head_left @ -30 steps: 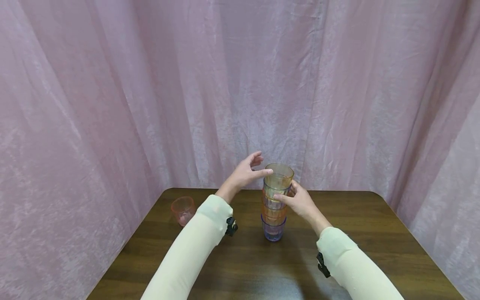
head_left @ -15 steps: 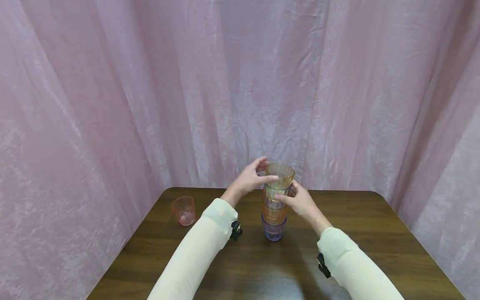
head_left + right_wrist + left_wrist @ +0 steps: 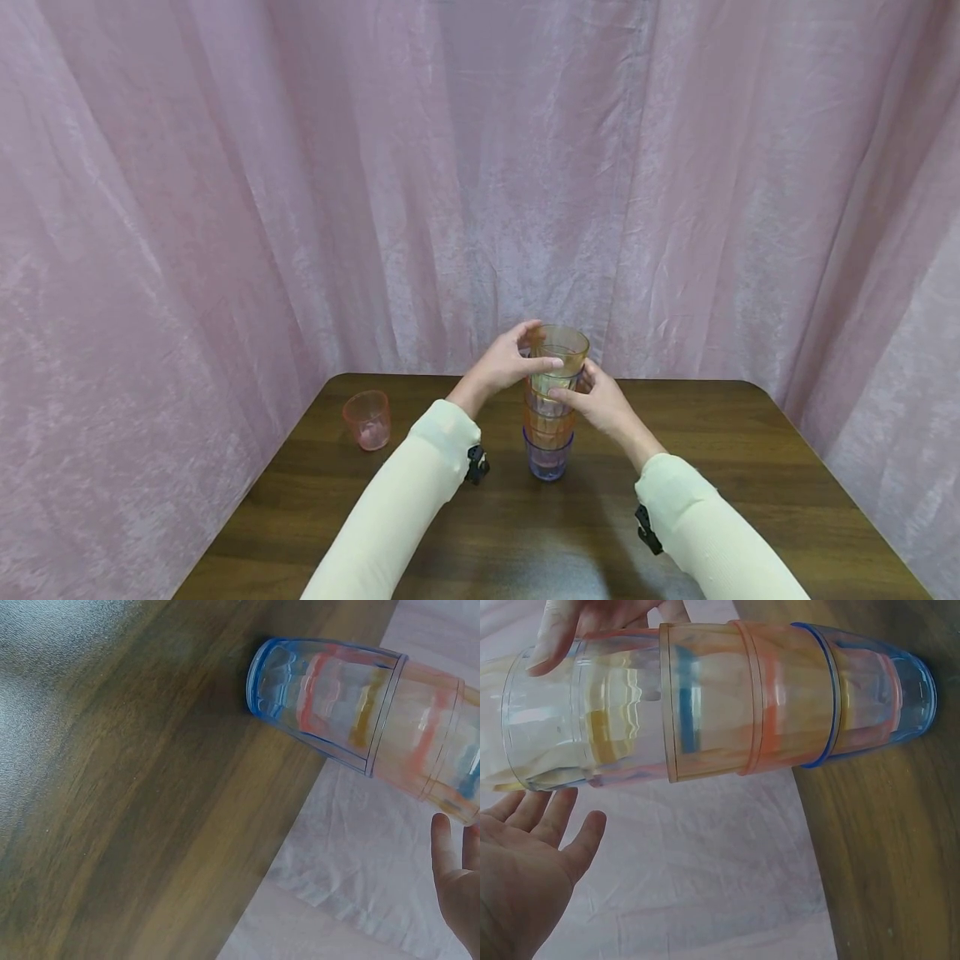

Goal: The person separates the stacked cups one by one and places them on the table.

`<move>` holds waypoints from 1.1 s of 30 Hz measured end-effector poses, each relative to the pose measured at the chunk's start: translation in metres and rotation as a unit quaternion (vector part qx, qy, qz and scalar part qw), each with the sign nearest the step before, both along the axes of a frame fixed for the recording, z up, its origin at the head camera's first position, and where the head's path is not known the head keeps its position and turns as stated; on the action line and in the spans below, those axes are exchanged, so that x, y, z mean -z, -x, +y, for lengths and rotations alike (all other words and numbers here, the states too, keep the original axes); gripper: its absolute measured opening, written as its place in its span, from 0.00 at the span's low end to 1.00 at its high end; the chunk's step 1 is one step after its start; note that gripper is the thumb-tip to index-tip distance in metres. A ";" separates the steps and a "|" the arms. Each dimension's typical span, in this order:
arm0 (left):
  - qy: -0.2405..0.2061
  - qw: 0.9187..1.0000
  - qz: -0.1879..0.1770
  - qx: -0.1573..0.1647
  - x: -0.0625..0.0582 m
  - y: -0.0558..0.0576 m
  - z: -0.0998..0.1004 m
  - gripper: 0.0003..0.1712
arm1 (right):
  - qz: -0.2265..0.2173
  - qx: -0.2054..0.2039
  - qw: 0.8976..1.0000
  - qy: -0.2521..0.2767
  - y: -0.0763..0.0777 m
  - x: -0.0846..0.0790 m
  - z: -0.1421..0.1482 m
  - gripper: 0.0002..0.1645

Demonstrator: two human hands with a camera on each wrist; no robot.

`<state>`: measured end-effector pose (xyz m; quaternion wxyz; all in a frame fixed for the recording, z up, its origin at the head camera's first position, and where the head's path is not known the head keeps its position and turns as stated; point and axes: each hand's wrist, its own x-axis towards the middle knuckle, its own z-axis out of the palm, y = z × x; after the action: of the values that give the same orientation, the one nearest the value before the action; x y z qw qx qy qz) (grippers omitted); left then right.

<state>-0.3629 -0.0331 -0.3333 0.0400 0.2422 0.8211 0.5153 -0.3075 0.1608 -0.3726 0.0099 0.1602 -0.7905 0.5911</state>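
Observation:
A tall upright stack of see-through plastic cups stands on the table, a blue cup (image 3: pixel 547 462) lowest, orange-tinted cups (image 3: pixel 548 429) above it and a yellow cup (image 3: pixel 567 340) on top. My left hand (image 3: pixel 498 367) holds the yellow cup, thumb across its front and fingers round the far left side. Lower on the right, my right hand (image 3: pixel 603 407) grips the stack with thumb in front and fingers behind. In the left wrist view, left-hand fingers (image 3: pixel 557 817) lie right at the cup wall. Right-hand fingers (image 3: pixel 444 844) show beside the stack in the right wrist view.
A single pink cup (image 3: pixel 368 421) stands upright at the table's left side. The brown wooden table (image 3: pixel 720 467) ends at a back edge close behind the stack. Pink curtains (image 3: pixel 420 192) hang behind and on both sides.
My left hand has moved right and slightly down, from beside the yellow cup to round its wall. The right hand and the stack stay in place.

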 end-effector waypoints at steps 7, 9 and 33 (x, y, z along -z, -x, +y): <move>-0.001 1.000 0.006 0.001 0.002 0.000 0.000 0.49 | -0.002 -0.003 1.000 -0.002 -0.007 -0.006 -0.002 0.45; -0.003 1.000 0.008 0.003 0.003 -0.001 0.001 0.49 | 0.000 -0.005 1.000 0.001 -0.007 -0.006 -0.002 0.45; -0.034 0.999 0.016 -0.021 0.006 -0.002 0.002 0.50 | -0.001 -0.006 1.000 0.006 0.002 0.007 -0.002 0.47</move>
<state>-0.3610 -0.0309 -0.3393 0.0078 0.2340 0.8089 0.5394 -0.3096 0.1592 -0.3795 0.0066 0.1644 -0.7862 0.5957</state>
